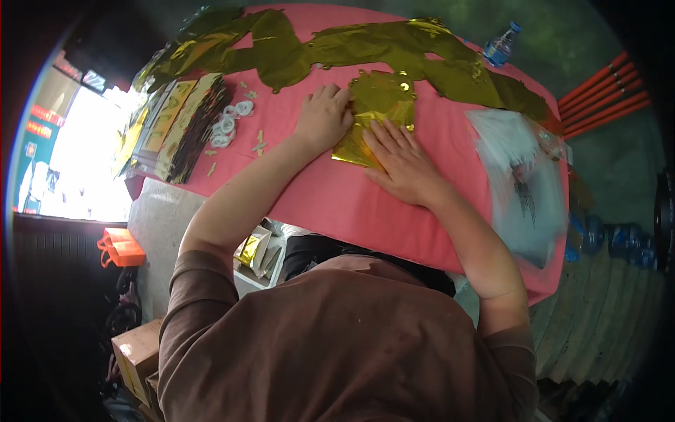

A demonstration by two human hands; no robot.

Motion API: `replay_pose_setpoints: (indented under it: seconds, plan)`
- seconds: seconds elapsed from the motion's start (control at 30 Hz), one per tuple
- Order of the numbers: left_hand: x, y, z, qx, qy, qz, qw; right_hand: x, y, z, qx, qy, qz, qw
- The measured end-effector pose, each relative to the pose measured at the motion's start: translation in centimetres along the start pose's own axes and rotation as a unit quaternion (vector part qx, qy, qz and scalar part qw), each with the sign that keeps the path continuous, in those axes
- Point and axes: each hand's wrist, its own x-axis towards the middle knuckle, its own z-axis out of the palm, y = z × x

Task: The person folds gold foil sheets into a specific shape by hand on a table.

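While the folded gold foil piece (pixel 376 116) lies near the middle of the pink tabletop (pixel 337 197), both hands press on it. Over its left edge the left hand (pixel 323 116) is loosely curled, fingers bent onto the foil. Over its lower right part the right hand (pixel 404 163) lies flat with fingers spread. Left of the foil piece sit white rings (pixel 230 123) and, farther left, stacked foil packs (pixel 179 126) at the tabletop's edge. Behind it a long strip of crumpled gold foil (pixel 337 46) runs across the tabletop. Right of it lie clear plastic bags (pixel 524 183), with a water bottle (pixel 502 45) beyond the far corner.
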Motion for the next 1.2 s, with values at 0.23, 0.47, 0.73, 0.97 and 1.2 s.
replay_pose_setpoints:
  seconds: [0.23, 0.47, 0.73, 0.97, 1.2]
  plan:
    - [0.2, 0.8, -2.0, -0.149, -0.102, 0.116, 0.977, 0.0, -0.1, 0.1, 0.009, -0.001, 0.011, 1.000]
    - [-2.2, -0.3, -2.8, -0.135, -0.230, 0.187, 0.946, 0.0, 0.2, 0.7, 0.000, 0.016, 0.006, 1.000]
    - [-2.2, -1.1, -3.6, -0.059, -0.266, 0.207, 0.940, 0.0, 0.3, 0.9, -0.016, 0.028, -0.003, 0.999]
    - [-2.0, -0.6, -4.1, -0.044, -0.295, 0.194, 0.934, 0.0, 2.3, 1.4, 0.214, 0.060, 0.015, 0.975]
    - [-1.9, -0.4, -4.4, -0.041, -0.301, 0.194, 0.933, 0.9, 6.5, 0.2, 0.376, 0.211, 0.178, 0.884]
